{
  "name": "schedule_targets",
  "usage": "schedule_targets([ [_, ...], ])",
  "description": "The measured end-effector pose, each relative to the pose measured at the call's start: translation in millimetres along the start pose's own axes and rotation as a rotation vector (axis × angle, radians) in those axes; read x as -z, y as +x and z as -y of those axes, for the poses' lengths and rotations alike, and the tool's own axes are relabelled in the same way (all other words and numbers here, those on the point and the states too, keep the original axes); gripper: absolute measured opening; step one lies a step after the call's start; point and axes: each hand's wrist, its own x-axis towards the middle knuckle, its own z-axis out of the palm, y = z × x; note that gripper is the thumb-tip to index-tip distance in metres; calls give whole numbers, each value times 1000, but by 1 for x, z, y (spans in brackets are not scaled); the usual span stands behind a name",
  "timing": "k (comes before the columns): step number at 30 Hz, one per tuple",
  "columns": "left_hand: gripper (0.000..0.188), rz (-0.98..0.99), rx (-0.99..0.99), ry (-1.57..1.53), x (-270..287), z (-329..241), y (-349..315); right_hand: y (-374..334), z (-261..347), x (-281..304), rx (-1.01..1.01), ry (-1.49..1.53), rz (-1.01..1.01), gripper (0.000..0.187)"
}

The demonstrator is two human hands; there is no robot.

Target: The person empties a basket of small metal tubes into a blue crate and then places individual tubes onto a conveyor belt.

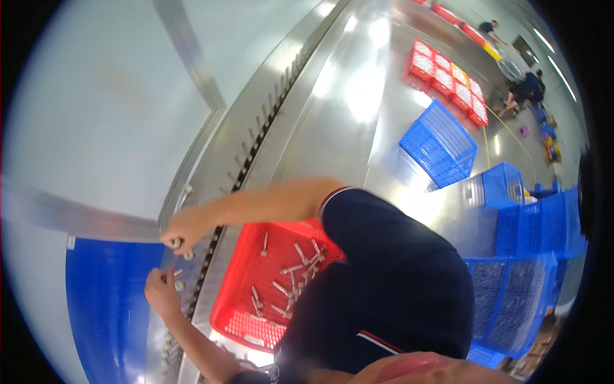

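Observation:
My right hand (185, 229) reaches across a row of upright metal pins (256, 131). Its fingers are wrapped round a short piece with a round, pale end (176, 243); the rest is hidden in the palm. Lower in the picture, my left hand (161, 293) is closed beside the same row, its thumb raised. What it grips is blurred and too small to name. Small pale knobs (180, 285) show beside it along the dark chain (208, 253). Close to my body, a red perforated basket (233, 301) holds several short, silvery rods with thicker heads (280, 288).
A blue panel (109, 301) hangs beyond the chain, under a white wall. Behind me, a blue crate (441, 144) stands on the shiny floor, with stacked blue crates (518, 288) nearby. Filled red crates (448, 80) sit farther off, and two people (527, 89) are in the distance.

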Motion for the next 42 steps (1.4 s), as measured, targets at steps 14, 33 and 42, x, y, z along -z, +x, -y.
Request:
schedule_targets([
  [14,42,-164,-35,49,-80,42,-31,-40,-33,-41,-16,-285,-207,37],
  [33,53,226,-274,79,-179,-26,-156,-57,-14,9,-478,57,380,26],
  [42,33,-365,-131,-56,-98,-5,13,-48,-72,14,-72,-689,-344,33],
])
